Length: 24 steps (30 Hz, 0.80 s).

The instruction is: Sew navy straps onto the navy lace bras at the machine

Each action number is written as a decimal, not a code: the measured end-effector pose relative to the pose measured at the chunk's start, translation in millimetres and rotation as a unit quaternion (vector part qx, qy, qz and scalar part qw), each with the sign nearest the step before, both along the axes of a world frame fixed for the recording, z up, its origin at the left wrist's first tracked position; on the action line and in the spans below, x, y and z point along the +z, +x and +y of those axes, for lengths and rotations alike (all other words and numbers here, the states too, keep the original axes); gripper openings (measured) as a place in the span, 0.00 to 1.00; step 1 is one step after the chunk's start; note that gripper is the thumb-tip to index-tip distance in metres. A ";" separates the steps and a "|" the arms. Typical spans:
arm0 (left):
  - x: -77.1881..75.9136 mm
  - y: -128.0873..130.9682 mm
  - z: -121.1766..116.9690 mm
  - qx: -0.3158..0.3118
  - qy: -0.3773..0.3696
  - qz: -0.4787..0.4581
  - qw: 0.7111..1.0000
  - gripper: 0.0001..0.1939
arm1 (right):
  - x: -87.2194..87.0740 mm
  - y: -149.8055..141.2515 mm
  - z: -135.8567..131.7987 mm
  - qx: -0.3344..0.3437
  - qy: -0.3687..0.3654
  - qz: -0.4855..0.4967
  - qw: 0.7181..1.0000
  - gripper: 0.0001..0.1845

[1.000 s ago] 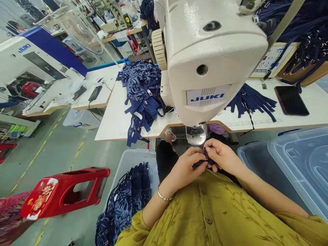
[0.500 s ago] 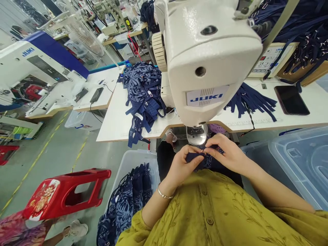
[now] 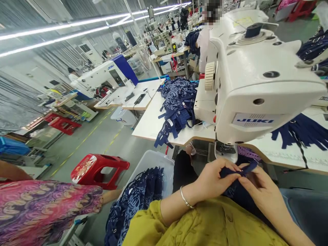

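Note:
My left hand (image 3: 216, 179) pinches a navy strap (image 3: 250, 167) in front of my body, below the sewing machine's needle area. Close beside it, my right hand (image 3: 262, 188) is closed on the same strap, its fingertips almost meeting the left ones. Some small part sits between the fingertips, too tiny to make out. Navy patterned fabric (image 3: 235, 190) hangs beneath both hands. Just above them is the white sewing machine head (image 3: 271, 99) with its metal arm end (image 3: 225, 152).
Patterned navy garments (image 3: 179, 99) are heaped on the white table (image 3: 146, 124). A clear bin (image 3: 166, 164) at my left holds more garments. A co-worker's patterned sleeve (image 3: 51, 205) reaches toward it, near a red stool (image 3: 102, 171). Navy straps (image 3: 302, 133) lie at right.
My view has swung left and up, showing more of the room. The strap end now sticks up over my right fingers. A co-worker's arm has come in at left by the bin.

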<state>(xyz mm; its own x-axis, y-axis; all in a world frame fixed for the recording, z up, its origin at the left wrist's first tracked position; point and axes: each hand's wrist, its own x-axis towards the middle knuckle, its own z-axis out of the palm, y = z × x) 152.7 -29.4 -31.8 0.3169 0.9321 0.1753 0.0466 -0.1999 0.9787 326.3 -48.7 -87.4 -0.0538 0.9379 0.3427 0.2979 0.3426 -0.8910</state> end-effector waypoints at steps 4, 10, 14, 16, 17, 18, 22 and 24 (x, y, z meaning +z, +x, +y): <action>-0.3 1.6 -1.5 -0.001 0.088 0.032 0.996 0.02 | 8.8 -6.9 2.9 -0.017 -0.023 0.080 0.996 0.04; -2.5 3.4 -2.4 0.097 0.146 0.063 0.983 0.04 | 24.4 -22.4 5.9 -0.015 0.004 0.166 0.986 0.02; -5.2 3.8 -2.4 0.113 0.149 0.059 0.981 0.05 | 26.6 -25.6 8.7 -0.013 -0.028 0.186 0.982 0.07; -6.4 4.1 -2.5 0.105 0.156 0.062 0.980 0.07 | 27.6 -24.5 9.3 -0.012 -0.035 0.189 0.981 0.07; -6.9 4.4 -2.7 0.103 0.161 0.063 0.979 0.07 | 27.9 -23.7 9.3 -0.018 -0.032 0.187 0.982 0.05; -7.3 4.8 -2.9 0.103 0.165 0.064 0.979 0.07 | 28.0 -23.0 9.1 -0.025 -0.025 0.183 0.982 0.04; -9.5 6.5 -3.7 0.118 0.174 0.066 0.975 0.06 | 24.0 -21.0 8.1 -0.029 0.005 0.173 0.984 0.03; -10.8 6.5 -4.0 0.124 0.176 0.069 0.974 0.06 | 20.0 -20.4 7.9 -0.019 0.009 0.170 0.985 0.03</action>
